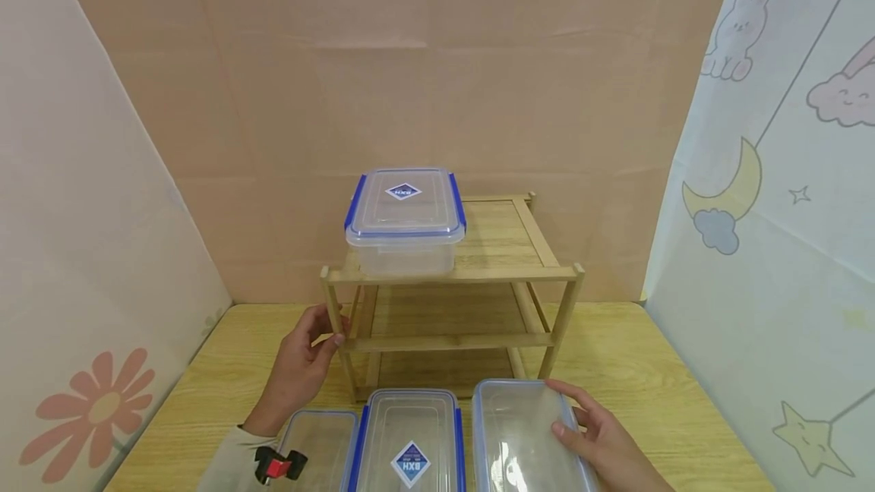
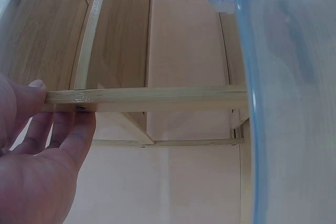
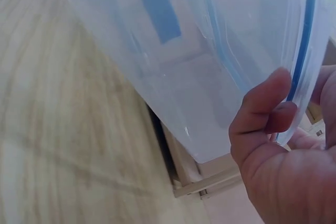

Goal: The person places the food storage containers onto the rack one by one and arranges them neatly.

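My left hand [image 1: 297, 367] grips the left front post of a wooden rack [image 1: 454, 342]. In the left wrist view, the thumb lies on one side of the post [image 2: 157, 98] and the fingers go behind it. My right hand [image 1: 604, 443] pinches the right edge of a clear plastic food container [image 1: 516, 431] in front of the rack. Up close in the right wrist view, thumb and fingers close on the rim of this container [image 3: 184, 82], which has a blue seal line. A lidded food container [image 1: 410, 211] with blue side clips sits on the rack's top shelf, towards the left.
In front of the rack stand a clear container with blue clips [image 1: 410, 431] and, left of it, another clear container [image 1: 321, 439], partly beside my left forearm. The rack's lower shelf [image 1: 444, 310] shows bare wood. Printed cloth walls flank the wooden table [image 1: 629, 363].
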Demonstrator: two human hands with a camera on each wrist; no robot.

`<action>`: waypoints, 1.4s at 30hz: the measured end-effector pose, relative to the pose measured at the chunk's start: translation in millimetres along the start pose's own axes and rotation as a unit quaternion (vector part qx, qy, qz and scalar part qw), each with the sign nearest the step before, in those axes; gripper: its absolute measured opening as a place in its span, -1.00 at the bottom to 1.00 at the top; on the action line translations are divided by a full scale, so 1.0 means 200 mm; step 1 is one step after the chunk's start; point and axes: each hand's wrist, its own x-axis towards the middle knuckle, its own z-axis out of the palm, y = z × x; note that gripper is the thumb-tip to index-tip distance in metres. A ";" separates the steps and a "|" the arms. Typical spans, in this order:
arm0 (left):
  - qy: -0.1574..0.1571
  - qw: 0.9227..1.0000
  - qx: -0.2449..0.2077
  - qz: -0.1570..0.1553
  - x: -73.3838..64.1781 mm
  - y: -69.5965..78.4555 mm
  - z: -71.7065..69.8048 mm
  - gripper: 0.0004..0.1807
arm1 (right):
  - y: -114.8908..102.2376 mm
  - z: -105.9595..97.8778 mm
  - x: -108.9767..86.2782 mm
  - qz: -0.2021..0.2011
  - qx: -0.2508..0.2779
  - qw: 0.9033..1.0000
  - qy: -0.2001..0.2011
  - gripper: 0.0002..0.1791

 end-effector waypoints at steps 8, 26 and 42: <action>0.001 1.000 -0.003 0.002 0.00 0.00 0.00 -0.54 | -0.07 -0.03 -0.04 -0.013 0.029 0.999 -0.014 -0.38; 0.003 1.000 -0.003 0.006 0.00 0.00 0.00 -0.54 | -0.20 -0.06 -0.09 -0.050 0.037 0.997 -0.036 -0.39; 0.001 1.000 0.005 0.011 0.00 0.00 0.00 -0.54 | -0.35 -0.07 -0.12 -0.065 0.015 0.998 -0.015 -0.38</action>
